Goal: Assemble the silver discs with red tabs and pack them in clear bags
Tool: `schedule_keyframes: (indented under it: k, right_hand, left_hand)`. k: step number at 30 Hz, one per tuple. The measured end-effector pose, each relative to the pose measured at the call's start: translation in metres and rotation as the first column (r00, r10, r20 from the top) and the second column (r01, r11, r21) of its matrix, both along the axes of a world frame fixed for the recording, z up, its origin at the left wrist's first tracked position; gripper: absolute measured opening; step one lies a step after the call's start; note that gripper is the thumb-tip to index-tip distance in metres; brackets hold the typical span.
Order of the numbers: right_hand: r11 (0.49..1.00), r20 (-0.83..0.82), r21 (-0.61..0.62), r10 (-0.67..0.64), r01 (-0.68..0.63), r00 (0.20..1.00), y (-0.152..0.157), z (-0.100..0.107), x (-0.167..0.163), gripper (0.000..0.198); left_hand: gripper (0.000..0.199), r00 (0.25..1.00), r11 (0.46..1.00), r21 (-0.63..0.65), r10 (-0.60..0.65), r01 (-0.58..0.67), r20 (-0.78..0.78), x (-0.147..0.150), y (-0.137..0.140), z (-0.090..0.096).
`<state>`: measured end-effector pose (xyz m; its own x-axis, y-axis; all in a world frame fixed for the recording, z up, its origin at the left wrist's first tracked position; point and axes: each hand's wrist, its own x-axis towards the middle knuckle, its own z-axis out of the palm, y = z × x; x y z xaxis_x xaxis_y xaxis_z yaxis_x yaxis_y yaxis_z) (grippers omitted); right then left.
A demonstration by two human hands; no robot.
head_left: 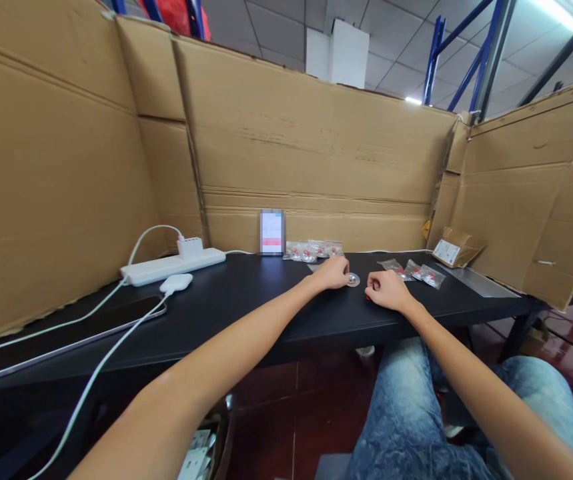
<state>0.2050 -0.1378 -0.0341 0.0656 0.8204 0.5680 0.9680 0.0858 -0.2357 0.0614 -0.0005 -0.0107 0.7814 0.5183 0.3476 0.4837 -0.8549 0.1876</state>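
My left hand [333, 272] is closed, its fingertips at the edge of a clear round disc [353, 280] that resembles a suction cup. A short distance to the right, my right hand [387, 290] is curled in a pinch over the black table. A small red piece [367, 297] shows under its fingertips, mostly hidden, so its kind is unclear. Just beyond the right hand lie small clear bags [431, 276] with red bits inside. Behind the left hand is a row of similar clear bags [311, 251].
A phone-like screen [272, 233] leans against the cardboard wall [316, 153]. On the left are a white power strip [166, 268], a charging puck [176, 283], cables and a dark tablet [81, 333]. A brown package [459, 247] sits in the right corner.
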Motion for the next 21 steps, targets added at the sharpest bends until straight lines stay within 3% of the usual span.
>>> schedule_keyframes:
  k: [3,6,8,10,15,21]
  right_hand:
    - [0.993,-0.045,0.081,-0.079,0.082,0.996,0.001,0.001,0.006,0.008]
    - [0.948,-0.221,0.208,-0.195,0.241,0.956,0.004,0.0,0.022,0.014]
    - [0.926,-0.32,0.214,-0.234,0.31,0.918,0.005,-0.002,0.033,0.016]
    - [0.948,-0.318,0.172,-0.204,0.268,0.926,0.007,-0.005,0.041,0.018]
    - [0.998,-0.136,0.035,-0.043,0.048,0.99,0.01,-0.007,0.041,0.015]
    - [1.0,-0.103,-0.014,0.008,-0.009,0.995,0.014,-0.009,0.04,0.011]
  left_hand:
    - [0.016,1.0,1.0,0.028,-0.003,0.004,-0.028,0.001,0.001,-0.003]
    - [0.014,0.999,0.999,0.034,-0.038,0.039,-0.037,0.002,0.002,-0.005]
    - [0.013,0.998,0.997,0.042,-0.06,0.061,-0.031,0.003,0.002,-0.007]
    - [0.014,0.997,0.996,0.05,-0.077,0.078,-0.026,0.004,0.001,-0.007]
    - [0.014,0.994,0.991,0.084,-0.104,0.106,-0.036,0.004,-0.004,-0.007]
    - [0.018,0.979,0.955,0.223,-0.203,0.196,0.007,0.001,-0.02,-0.002]
